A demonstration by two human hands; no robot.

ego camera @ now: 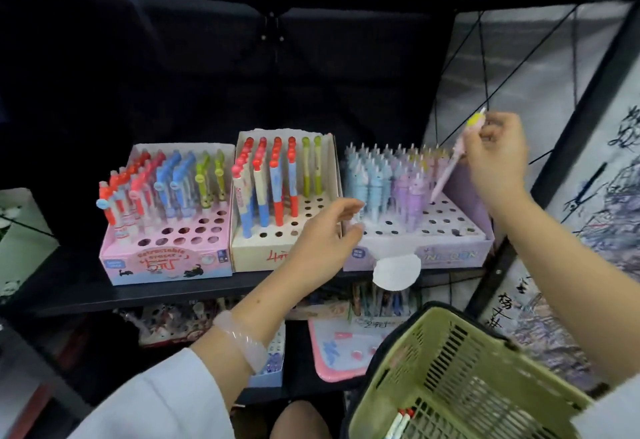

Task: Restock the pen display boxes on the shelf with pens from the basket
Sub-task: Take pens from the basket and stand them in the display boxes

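Three pen display boxes are sitting side by side on the black shelf: a pink box at the left, a cream box in the middle and a lilac box at the right. The cream box is carrying six upright rows of pens, four red-topped and two green-topped; the other boxes' pens are too crowded to count. One green basket is hanging at the lower right, with a few red-tipped pens lying in it. The right hand is pinching one pink pen near its yellow top, its tip tilting down into a hole of the lilac box. The left hand is hovering at the cream box's front right corner, fingers loosely curled; whether it is gripping anything I cannot tell.
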